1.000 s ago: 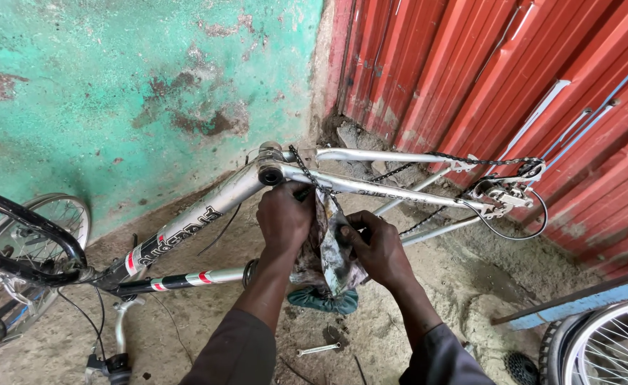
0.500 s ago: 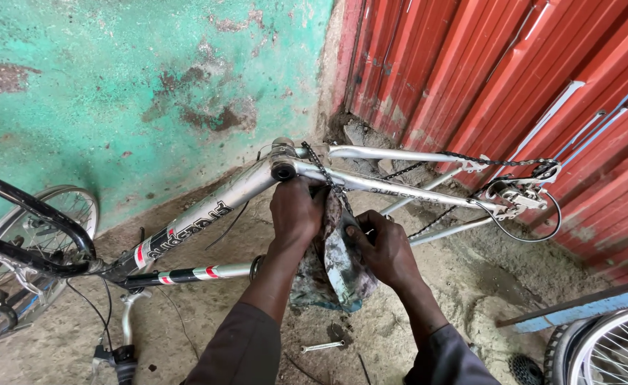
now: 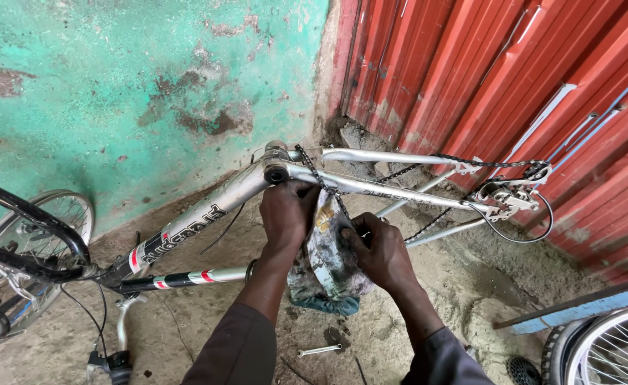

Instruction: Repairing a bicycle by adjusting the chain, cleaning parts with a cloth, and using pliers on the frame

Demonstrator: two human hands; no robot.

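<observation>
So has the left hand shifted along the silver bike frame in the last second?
No. The left hand stays just below the frame's open junction; only the camera view shifts.

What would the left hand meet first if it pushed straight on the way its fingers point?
The left hand already grips the silver bicycle frame near its tube junction; beyond it probably the dirt ground, then the green wall. Depth is unclear.

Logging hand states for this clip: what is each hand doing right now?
Left hand: closed around the silver bicycle frame.
Right hand: closed on a dirty rag held against the frame.
</observation>
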